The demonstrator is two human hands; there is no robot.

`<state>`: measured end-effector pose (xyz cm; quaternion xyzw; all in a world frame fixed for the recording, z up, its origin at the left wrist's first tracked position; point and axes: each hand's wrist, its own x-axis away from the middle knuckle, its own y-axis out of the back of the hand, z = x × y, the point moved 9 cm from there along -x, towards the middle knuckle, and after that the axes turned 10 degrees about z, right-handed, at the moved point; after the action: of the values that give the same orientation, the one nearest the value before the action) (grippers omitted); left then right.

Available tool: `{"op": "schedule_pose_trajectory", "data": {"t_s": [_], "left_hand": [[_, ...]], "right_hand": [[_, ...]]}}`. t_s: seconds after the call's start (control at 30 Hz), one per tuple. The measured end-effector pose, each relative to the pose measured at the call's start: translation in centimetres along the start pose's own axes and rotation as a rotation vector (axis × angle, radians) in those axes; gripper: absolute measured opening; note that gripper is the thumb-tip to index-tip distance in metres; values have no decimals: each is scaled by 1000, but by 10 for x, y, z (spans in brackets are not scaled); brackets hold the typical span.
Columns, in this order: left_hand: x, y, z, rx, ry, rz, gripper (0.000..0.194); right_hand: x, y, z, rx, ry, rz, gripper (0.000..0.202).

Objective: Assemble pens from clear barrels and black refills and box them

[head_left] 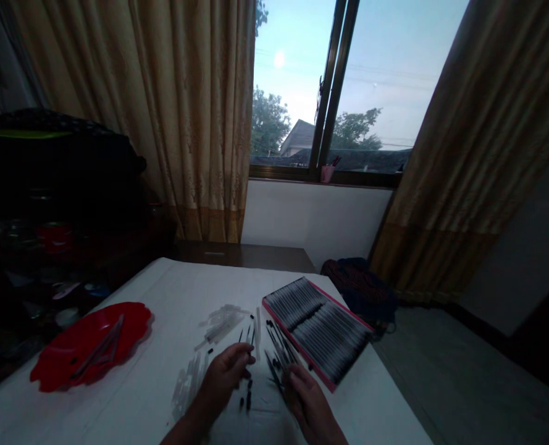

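Note:
My left hand [225, 371] is closed on a few thin, dark, pen-like sticks [252, 335], whose tips point away from me. To its right, my right hand [304, 395] is closed around a loose bundle of similar dark sticks [278, 352], fanned out and pointing up to the left. Between and below the hands lie small black cap-like pieces [249, 395]. Clear narrow tubes or sleeves lie in a far pile [223, 322] and a near pile [188, 380] beside my left hand. The exact kind of stick is too blurred to tell.
A pink-edged tray [332, 389] packed with two rows of slim pen-like items lies slanted at the right. At the left is a red scalloped dish [54, 352] holding clear pieces. The white table [172, 284] ends near a dark cloth heap [360, 284] on the right.

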<state>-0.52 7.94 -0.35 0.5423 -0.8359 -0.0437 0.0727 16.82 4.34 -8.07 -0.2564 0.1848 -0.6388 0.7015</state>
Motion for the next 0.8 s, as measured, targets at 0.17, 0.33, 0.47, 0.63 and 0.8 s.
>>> {"op": "schedule_pose_trajectory", "data": {"t_s": [0.17, 0.33, 0.47, 0.63, 0.8], "left_hand": [[12, 20, -3, 153, 44, -58, 45], [20, 38, -7, 170, 33, -93, 39], [23, 49, -6, 157, 12, -113, 36], [32, 60, -9, 81, 16, -172, 33], [37, 64, -12, 59, 21, -190, 32]], "right_hand": [[-4, -21, 12, 314, 7, 31, 40], [-6, -56, 31, 545, 55, 128, 32], [-6, -76, 35, 676, 112, 214, 22], [-6, -87, 34, 733, 129, 257, 20], [-4, -98, 37, 782, 92, 284, 18]]}}
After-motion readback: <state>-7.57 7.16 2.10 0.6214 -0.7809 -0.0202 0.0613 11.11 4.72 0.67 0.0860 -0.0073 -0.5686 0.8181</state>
